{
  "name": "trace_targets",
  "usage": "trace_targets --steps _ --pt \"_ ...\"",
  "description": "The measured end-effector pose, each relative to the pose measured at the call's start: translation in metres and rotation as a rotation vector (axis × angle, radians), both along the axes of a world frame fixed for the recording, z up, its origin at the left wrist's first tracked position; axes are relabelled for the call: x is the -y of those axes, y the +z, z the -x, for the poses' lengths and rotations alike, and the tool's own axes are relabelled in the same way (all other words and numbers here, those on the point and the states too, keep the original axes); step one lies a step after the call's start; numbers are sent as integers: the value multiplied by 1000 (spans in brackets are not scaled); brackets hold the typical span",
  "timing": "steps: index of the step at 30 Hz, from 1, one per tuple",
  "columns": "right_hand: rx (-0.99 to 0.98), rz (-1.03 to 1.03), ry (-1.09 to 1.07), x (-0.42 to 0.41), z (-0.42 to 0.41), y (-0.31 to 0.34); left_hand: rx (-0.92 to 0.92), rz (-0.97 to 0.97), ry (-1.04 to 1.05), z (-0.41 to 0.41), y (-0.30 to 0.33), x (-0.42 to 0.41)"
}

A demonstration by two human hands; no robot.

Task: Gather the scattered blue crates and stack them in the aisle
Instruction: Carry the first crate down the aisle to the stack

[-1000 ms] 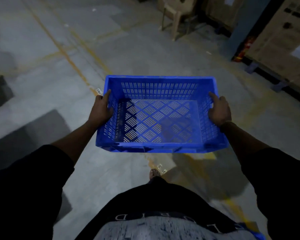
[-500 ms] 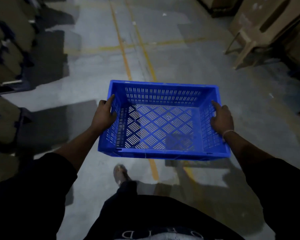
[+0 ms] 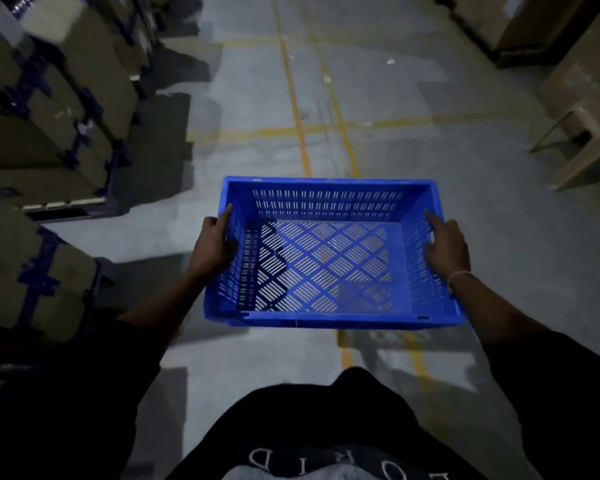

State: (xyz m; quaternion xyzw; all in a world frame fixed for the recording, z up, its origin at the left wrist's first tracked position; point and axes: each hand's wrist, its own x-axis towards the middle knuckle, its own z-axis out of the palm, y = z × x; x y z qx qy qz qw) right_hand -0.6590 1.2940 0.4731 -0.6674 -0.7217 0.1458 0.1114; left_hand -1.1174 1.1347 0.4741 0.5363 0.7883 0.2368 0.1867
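Observation:
An empty blue crate [image 3: 329, 206] with slotted walls and a lattice floor hangs level in front of my waist, above the concrete floor. My left hand [image 3: 213, 245] grips its left wall, thumb over the rim. My right hand [image 3: 445, 245] grips the right wall in the same way, a thin band on the wrist. No other blue crate shows in the view.
Stacked cardboard boxes [image 3: 49, 109] on blue pallets line the left side. More cartons [image 3: 520, 22] stand at the upper right, with a beige plastic chair [image 3: 582, 147] below them. Yellow floor lines [image 3: 298, 133] run ahead down the grey aisle.
The view has swung left while I walk with the crate: the chair slid to the right edge and the box stacks came in on the left. Both hands keep their hold.

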Motion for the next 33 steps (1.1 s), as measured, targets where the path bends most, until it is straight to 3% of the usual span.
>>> trace_targets --steps 12,21,33 --pt "-28 22 107 -260 146 -15 6 -37 72 130 -16 -217" --pt "-44 16 196 -467 247 9 -39 -56 161 217 -1 -396" --pt "-41 13 220 -705 401 -4 65 -41 198 360 -9 -619"
